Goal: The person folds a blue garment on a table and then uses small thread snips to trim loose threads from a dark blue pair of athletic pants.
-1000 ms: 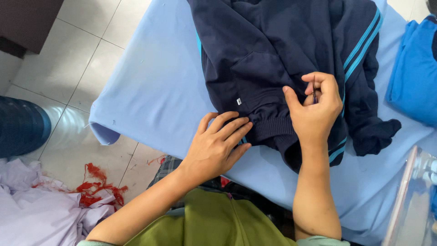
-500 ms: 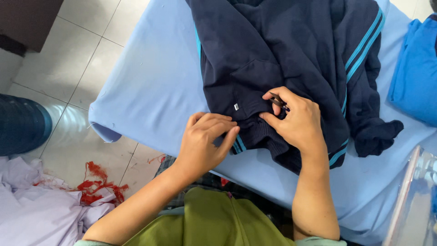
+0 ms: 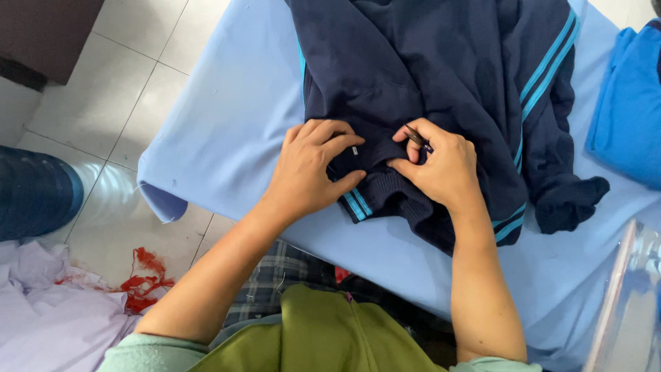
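Note:
A dark navy garment (image 3: 441, 76) with light blue stripes lies spread on a table under a light blue cloth (image 3: 234, 117). My left hand (image 3: 310, 172) grips its ribbed hem near a small white tag. My right hand (image 3: 437, 165) pinches the same hem just to the right and holds a small dark metal tool (image 3: 415, 138), thin like snips or tweezers, between thumb and fingers. The two hands are close together, bunching the fabric between them.
A bright blue garment (image 3: 630, 110) lies at the table's right edge. A clear plastic object (image 3: 630, 303) stands at the lower right. On the tiled floor to the left are a dark blue container (image 3: 34, 193), pale lilac fabric (image 3: 48, 317) and red scraps (image 3: 144, 279).
Both hands have slid left along the hem and come closer together. The left hand went from lying flat to gripping the fabric. The right hand lowered the tool to the hem.

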